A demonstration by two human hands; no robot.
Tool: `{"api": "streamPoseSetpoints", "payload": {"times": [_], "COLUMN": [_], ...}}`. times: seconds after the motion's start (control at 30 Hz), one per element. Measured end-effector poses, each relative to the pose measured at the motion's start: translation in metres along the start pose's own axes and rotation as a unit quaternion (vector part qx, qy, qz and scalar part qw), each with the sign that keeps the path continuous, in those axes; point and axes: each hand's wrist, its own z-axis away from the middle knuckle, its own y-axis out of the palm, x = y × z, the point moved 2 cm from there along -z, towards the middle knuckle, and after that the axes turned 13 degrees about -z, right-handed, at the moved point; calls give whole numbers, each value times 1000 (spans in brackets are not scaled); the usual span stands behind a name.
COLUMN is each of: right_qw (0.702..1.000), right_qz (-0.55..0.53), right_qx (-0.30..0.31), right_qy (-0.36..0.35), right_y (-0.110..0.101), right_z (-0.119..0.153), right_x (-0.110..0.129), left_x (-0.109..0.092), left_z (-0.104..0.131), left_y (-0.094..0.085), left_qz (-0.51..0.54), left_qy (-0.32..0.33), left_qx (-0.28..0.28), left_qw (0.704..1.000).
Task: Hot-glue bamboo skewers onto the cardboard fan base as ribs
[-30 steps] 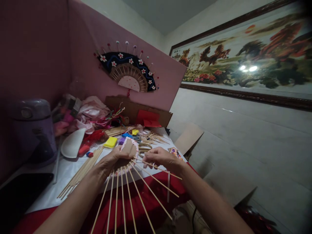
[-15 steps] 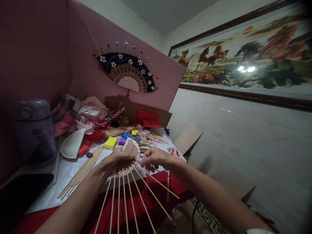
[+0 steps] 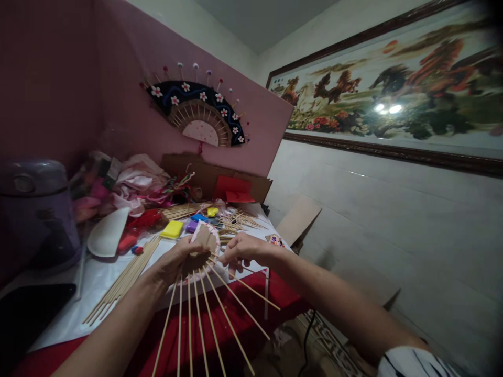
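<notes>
My left hand [image 3: 178, 262] is closed on a half-round piece of brown cardboard [image 3: 206, 238] with a pale, patterned fabric rim. Several thin bamboo sticks [image 3: 202, 322] fan out from its lower edge toward me. At the right side of the cardboard, the fingers of my right hand [image 3: 243, 251] are pinched together on a bamboo stick, part of which shows beyond them. The fingers hide the rest of that stick.
Loose sticks [image 3: 121, 283], a yellow clay packet [image 3: 172, 229], a white curved dish [image 3: 108, 233] and a purple bottle [image 3: 39, 220] cover the table's left. A dark flat object [image 3: 35, 311] lies near the front. A decorated fan [image 3: 200, 112] hangs on a pink panel [image 3: 251, 120] behind.
The whole view has shifted slightly, so the things appear a little further left. Both hands keep their hold at the cardboard, with only small finger movement.
</notes>
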Motion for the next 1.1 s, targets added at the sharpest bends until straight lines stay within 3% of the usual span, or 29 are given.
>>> {"api": "streamPoseSetpoints", "payload": {"times": [0.27,0.7,1.1], "right_qw": [998,994,997], "right_qz": [47,110,83], "right_qx": [27,-3,-5], "right_qy": [11,11,4], "right_y": [-8,-7,-10], "right_z": [-7,-5,-12], "right_x": [-1,11,3], "left_x": [-2,-2,5], "left_z": [1,-1,-6], "left_y": [-1,-1,-3], "left_qz": [-1,14,11], "left_qy": [-23,-10,3], "left_qx": [-23,-32,-15], "left_qw": [999,999,1000]}}
